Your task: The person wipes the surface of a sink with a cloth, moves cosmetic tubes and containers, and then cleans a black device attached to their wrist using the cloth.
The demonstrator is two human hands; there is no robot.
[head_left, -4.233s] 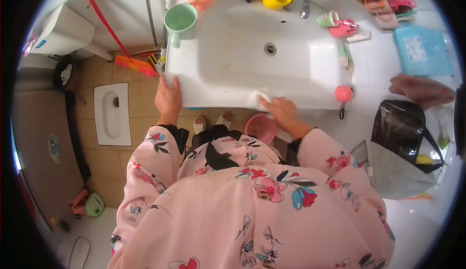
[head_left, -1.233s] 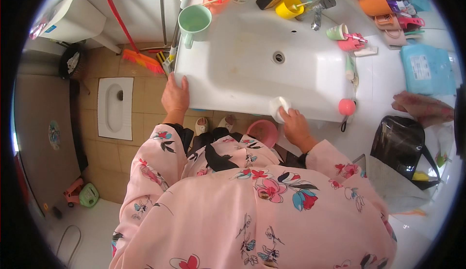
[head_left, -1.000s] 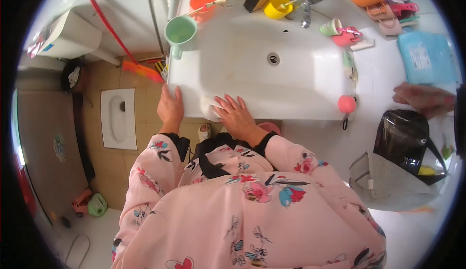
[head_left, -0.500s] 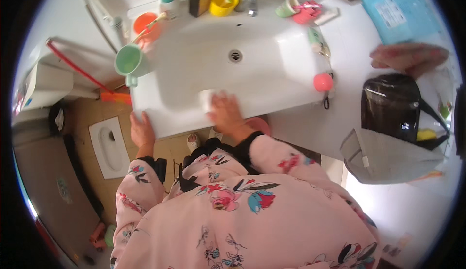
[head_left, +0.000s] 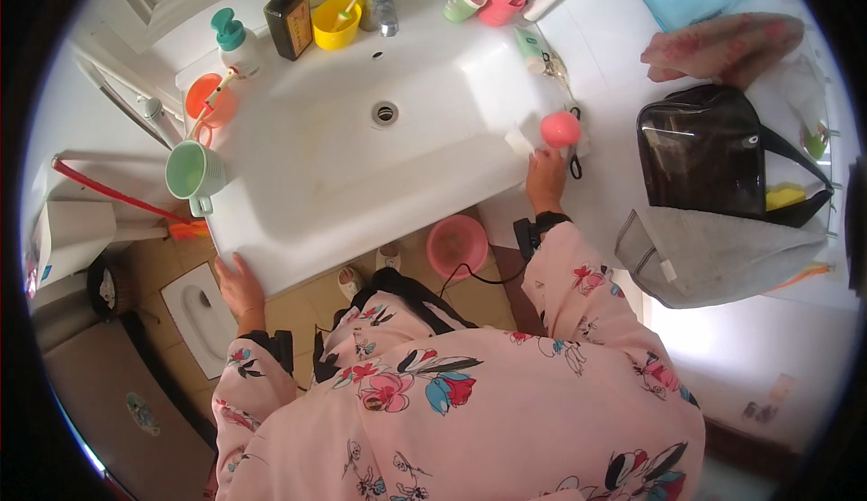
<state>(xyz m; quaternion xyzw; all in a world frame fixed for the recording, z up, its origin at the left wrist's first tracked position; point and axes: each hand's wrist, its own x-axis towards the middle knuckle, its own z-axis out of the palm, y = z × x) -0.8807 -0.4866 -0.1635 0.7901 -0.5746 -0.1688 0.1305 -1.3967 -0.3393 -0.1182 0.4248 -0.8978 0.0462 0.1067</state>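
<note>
By the tap (head_left: 383, 11) a yellow cup (head_left: 335, 38) holds a brush (head_left: 343, 18), right fingers (head_left: 543, 161) cloth (head_left: 518, 140), left fingers (head_left: 225, 271) the sink (head_left: 357, 230).

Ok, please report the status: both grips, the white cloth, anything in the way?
Left grip: on sink, near-left corner. Right grip: touching white cloth, sink's right end. Round pink item: close beside cloth, possible obstacle.

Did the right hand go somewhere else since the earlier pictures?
Yes, to the right: the right hand is now near the right front corner of the sink, by the pink ball.
</note>
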